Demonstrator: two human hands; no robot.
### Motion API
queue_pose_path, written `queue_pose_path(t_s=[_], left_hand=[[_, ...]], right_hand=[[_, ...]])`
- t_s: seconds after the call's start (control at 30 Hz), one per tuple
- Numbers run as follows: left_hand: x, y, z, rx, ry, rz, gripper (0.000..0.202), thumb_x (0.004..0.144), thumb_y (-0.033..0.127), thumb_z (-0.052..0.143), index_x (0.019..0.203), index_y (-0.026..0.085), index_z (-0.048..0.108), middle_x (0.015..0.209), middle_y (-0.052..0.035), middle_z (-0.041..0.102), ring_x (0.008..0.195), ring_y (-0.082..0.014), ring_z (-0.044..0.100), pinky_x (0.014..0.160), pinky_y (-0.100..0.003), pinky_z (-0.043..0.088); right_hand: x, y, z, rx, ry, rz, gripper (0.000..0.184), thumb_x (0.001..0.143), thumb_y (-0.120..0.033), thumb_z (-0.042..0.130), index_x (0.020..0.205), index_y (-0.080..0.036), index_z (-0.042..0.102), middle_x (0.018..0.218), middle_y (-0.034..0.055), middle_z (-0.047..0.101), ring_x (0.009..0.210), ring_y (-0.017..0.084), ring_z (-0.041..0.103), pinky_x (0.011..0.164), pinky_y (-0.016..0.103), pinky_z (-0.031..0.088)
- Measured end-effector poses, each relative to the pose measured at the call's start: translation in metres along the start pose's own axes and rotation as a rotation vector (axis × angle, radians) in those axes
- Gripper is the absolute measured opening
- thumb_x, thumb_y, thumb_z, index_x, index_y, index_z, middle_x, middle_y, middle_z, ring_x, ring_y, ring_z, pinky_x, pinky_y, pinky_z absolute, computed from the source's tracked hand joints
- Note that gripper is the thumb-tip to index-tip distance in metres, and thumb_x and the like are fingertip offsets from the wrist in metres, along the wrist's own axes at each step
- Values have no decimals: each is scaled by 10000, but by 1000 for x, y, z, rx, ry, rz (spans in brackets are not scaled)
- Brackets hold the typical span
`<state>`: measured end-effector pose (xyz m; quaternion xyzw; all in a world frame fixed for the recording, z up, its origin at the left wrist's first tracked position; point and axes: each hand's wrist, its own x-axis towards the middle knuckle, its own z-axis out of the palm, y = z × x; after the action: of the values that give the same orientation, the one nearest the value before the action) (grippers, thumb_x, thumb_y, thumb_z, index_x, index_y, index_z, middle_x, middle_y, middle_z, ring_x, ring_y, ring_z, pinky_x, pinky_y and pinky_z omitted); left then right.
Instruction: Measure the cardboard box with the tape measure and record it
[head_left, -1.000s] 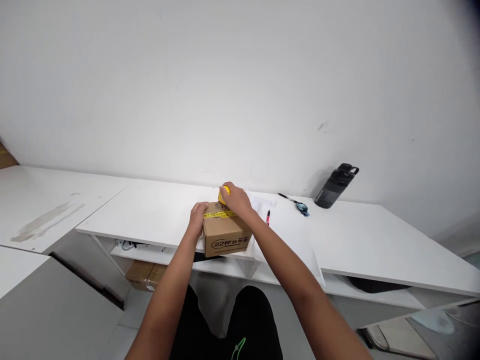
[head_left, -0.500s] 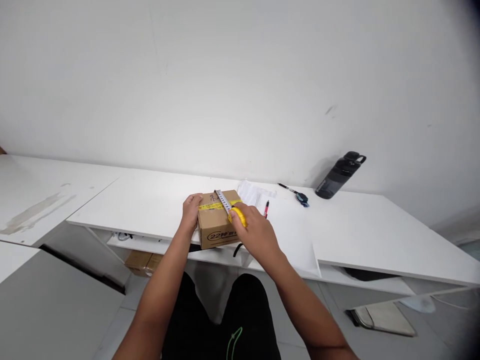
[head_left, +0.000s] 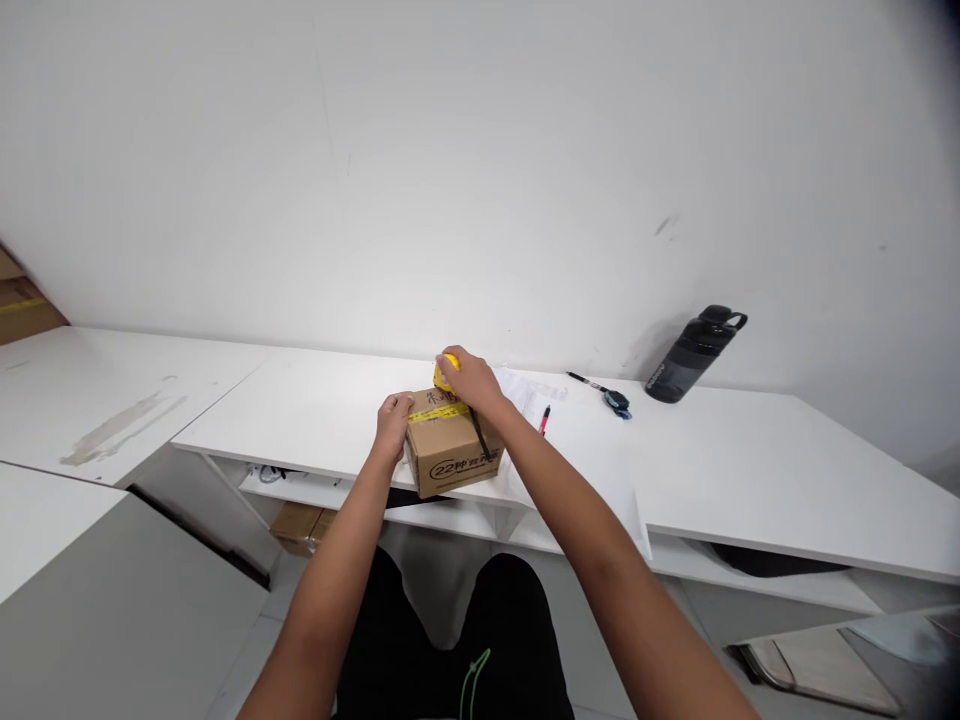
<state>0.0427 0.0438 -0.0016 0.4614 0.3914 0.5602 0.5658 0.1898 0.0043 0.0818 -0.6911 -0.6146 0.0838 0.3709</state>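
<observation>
A brown cardboard box point(head_left: 450, 443) with yellow tape across its top rests at the front of the white desk, reaching its edge. My left hand point(head_left: 393, 424) grips the box by its left side, thumb near the top edge. In my right hand point(head_left: 474, 380) is a yellow tape measure point(head_left: 447, 371), held at the far edge of the box top. Its black strap point(head_left: 480, 434) hangs over the box's right part. Whether any blade is pulled out is hidden from me.
Papers point(head_left: 577, 450) and a red pen point(head_left: 544, 418) lie right of the box. Farther right are a black pen point(head_left: 586, 381), a small dark blue item point(head_left: 617, 402) and a black bottle point(head_left: 694, 355). Boxes point(head_left: 296, 525) sit below the desk; another carton point(head_left: 26, 305) stands far left.
My right hand has carried the tape measure from the box's right side to its far edge. The blade that lay across the top no longer shows. My left hand still grips the box.
</observation>
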Motion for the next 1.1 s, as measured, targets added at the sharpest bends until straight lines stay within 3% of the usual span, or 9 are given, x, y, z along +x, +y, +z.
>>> queue_pose_path(t_s=[0.23,0.33,0.43,0.53,0.67,0.73,0.83,0.97,1.1], left_hand=[[-14,2,-53,-163,-127,-9,459,658,460,719,985,151,628,942,-59,685,834,-189,633,773,-315,498],[-14,-10,-79,-198,-201,-87,523,672,494,722,1064,162,624,1040,-83,682,874,-191,639,806,-324,499],[-11,-19,-90,-30,-86,-100,593,574,454,810,1055,159,626,1099,-108,669,949,-215,633,854,-347,490],[-17,-11,-91,70,49,-26,562,623,501,784,1058,180,630,1220,-125,628,1114,-245,585,925,-360,464],[-49,14,-81,-41,-117,65,611,847,691,445,1229,238,593,1395,-111,530,1314,-276,459,986,-392,444],[-67,22,-71,24,-194,87,641,834,653,526,1352,276,505,1445,-89,485,1335,-284,439,1022,-392,424],[-83,23,-55,153,-117,88,808,783,511,688,1471,301,319,1491,-92,420,1325,-281,454,1054,-372,400],[-87,18,-47,177,-72,125,926,823,412,668,1532,319,80,1530,-113,350,1329,-255,455,1055,-373,397],[-91,20,-51,248,-15,193,627,823,387,647,1403,249,455,1428,-86,499,1314,-267,464,1078,-352,375]], right_hand=[[-25,14,-27,596,42,82,562,908,-614,328,1252,-220,536,941,56,659,569,138,578,468,251,465],[-37,11,-31,673,28,-33,537,891,-610,405,1185,-209,607,965,55,675,666,152,618,551,261,506],[-41,2,-22,629,-82,-180,440,880,-555,500,1120,-228,672,1110,49,684,938,182,639,782,289,520],[-40,-12,-8,544,-208,-258,400,888,-503,521,1190,-276,652,1229,28,656,1072,189,611,912,321,479],[-35,-28,2,450,-270,-361,482,810,-453,641,1265,-300,603,1304,15,616,1160,199,575,998,342,426],[-32,-34,2,404,-314,-411,527,774,-436,682,1276,-302,592,1309,13,610,1157,202,578,996,338,425],[-27,-42,2,290,-384,-491,588,777,-404,679,1339,-317,531,1334,15,589,1158,211,574,984,350,430],[-22,-51,2,143,-446,-583,565,819,-358,623,1367,-314,489,1357,25,570,1164,217,566,971,359,429],[-24,-50,-7,61,-478,-645,500,836,-336,597,1327,-307,512,1266,20,627,1074,206,605,903,335,453]])
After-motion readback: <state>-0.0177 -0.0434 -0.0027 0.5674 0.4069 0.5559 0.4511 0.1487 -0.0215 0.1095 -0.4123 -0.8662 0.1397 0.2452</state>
